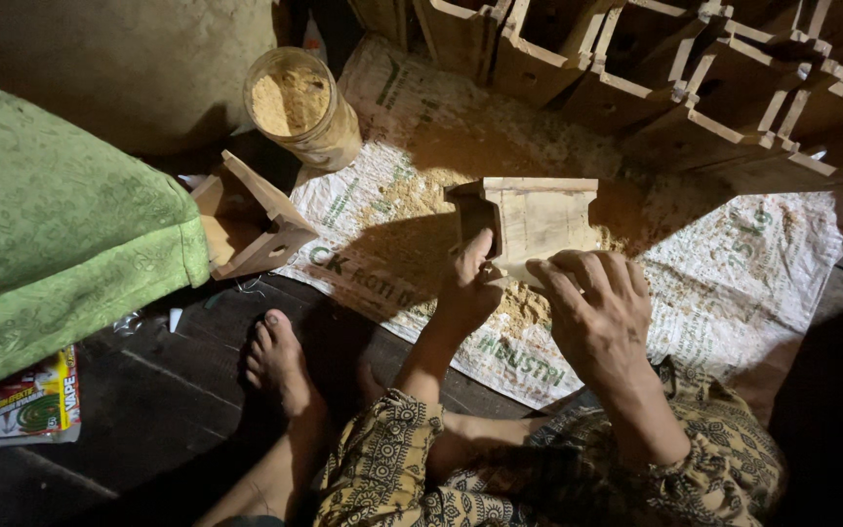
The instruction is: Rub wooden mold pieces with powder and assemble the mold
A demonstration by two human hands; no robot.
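Two hands work on one small wooden box (537, 217), pale, open-framed, standing on a printed woven sack (734, 283) spread over the floor. Left hand (470, 288): fingers curled shut around the box's lower left edge, thumb up against its side. Right hand (597, 307): fingers bent and pressed down at the box's lower right corner; whether it grips anything there cannot be told, since the back of the hand hides the palm. Sawdust (421, 195) lies heaped under and left of the box, spread across the sack.

Left of the sack, a second wooden piece (251, 220) lies tilted on the dark floor (148, 390). Behind it stands a clear jar (301, 107) filled with sawdust, lid off. A row of similar wooden boxes (695, 78) lines the far edge of the sack, touching one another. A green patterned cushion (51, 224) sits at far left, with a flat printed packet (26, 402) below it. One bare foot (280, 361) rests on the floor just beside the sack's near edge.
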